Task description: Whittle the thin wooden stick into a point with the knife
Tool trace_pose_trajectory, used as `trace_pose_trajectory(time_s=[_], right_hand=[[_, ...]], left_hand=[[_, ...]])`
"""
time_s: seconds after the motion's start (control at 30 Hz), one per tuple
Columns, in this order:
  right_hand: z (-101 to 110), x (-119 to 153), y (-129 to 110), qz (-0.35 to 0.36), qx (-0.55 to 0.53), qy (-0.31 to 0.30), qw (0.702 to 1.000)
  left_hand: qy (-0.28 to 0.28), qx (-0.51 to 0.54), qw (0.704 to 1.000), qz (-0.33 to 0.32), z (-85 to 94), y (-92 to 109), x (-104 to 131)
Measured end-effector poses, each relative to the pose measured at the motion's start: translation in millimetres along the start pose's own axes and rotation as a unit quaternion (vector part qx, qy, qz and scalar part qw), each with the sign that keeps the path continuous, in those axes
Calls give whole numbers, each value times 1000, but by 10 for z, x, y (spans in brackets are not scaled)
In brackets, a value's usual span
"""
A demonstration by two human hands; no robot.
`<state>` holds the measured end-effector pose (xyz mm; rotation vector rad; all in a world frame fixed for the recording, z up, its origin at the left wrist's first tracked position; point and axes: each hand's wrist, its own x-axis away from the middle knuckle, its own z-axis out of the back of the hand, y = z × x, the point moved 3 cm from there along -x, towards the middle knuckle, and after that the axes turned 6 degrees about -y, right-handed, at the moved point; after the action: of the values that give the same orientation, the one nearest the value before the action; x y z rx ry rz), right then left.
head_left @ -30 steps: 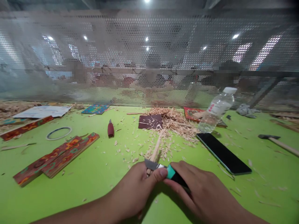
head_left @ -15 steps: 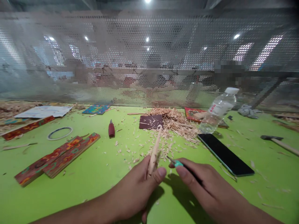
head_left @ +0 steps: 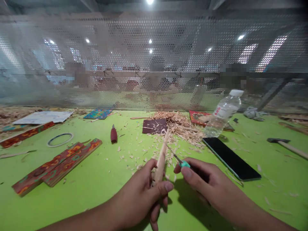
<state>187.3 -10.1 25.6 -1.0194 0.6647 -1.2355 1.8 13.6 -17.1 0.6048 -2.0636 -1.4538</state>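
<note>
My left hand [head_left: 146,192] is wrapped round the lower end of a pale wooden stick [head_left: 161,160], which points up and away from me. Across from it, my right hand [head_left: 204,181] pinches the green handle of a small thin-bladed carving tool [head_left: 183,163]. The tool's slim metal tip reaches toward the stick's right side; whether it touches the wood I cannot tell. Beyond the stick lie a dark brown square sheet [head_left: 154,126] and a heap of wood shavings [head_left: 186,128].
On the green table [head_left: 96,179] lie painted wooden strips [head_left: 60,166], a tape roll [head_left: 60,140] and a red-handled knife [head_left: 114,134]. To the right are a phone [head_left: 231,158], a tilted plastic bottle [head_left: 223,114] and a hammer [head_left: 286,146]. A perforated screen [head_left: 132,48] stands behind.
My right hand has turned the carving tool so its blade shows longer and points up toward the stick. The stick in my left hand has rotated slightly.
</note>
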Motion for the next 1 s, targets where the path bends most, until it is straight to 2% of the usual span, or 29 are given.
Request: trace_pose_trajectory(time_s=[0.2, 0.47, 0.67, 0.9, 1.0], right_hand=[[-33, -17, -41, 18, -17, -2, 1000], [-50, -26, -39, 39, -54, -7, 998], [-45, -22, -25, 36, -50, -14, 998], [-118, 8, -52, 37, -31, 22, 999], [-148, 13, -48, 33, -33, 28, 999]], left_hand=[[-55, 64, 996, 26, -97, 18, -5], [-44, 62, 996, 46, -151, 17, 0], [-56, 80, 994, 52, -141, 4, -6], [-18, 25, 999, 39, -172, -2, -14], [-18, 8, 999, 37, -190, -1, -18]])
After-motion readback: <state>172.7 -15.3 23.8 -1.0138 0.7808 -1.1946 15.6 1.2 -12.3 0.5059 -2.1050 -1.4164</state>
